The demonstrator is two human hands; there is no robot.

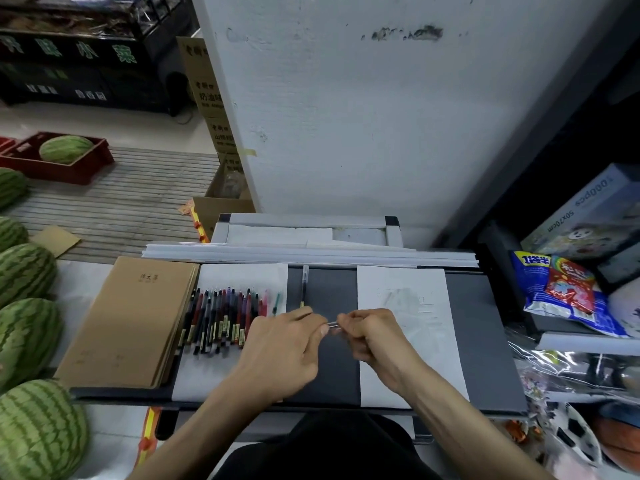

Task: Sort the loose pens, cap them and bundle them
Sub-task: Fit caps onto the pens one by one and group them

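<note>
Step in hand: capping, one pen at a time.

- left hand (287, 348) and right hand (375, 341) are nearly touching above the dark worktop (485, 341), fingertips facing each other.
- right hand: fingers curled, thumb and forefinger pinching a short clear cap (333, 324) that sticks out toward the left hand.
- left hand: also curled, thumb and forefinger pinched at the cap's other end. My read is it holds the pen being capped. The barrel is hidden inside the hand, so can't confirm.
- can't tell whether the cap is fully seated.
- the right hand sits over a white sheet (408, 296).
- just left of the left hand: a row of loose pens (221, 317) side by side on a second paper sheet (242, 275), mixed reds, blacks and purples. Can't tell which are capped.
- just beyond the left hand's fingertips: a single black pen (304, 285) with a clear cap, lying alone on the bare worktop. Probably the start of the finished group.
- further left of the row: a stack of brown notebooks (135, 320).

Next move needs:
- push along the pen's axis until the cap seats
- set the pen beside the single black pen
- left hand reaches sideways to the row for the next pen

Bundling is still a long way off. I see no band or tie anywhere.
</note>
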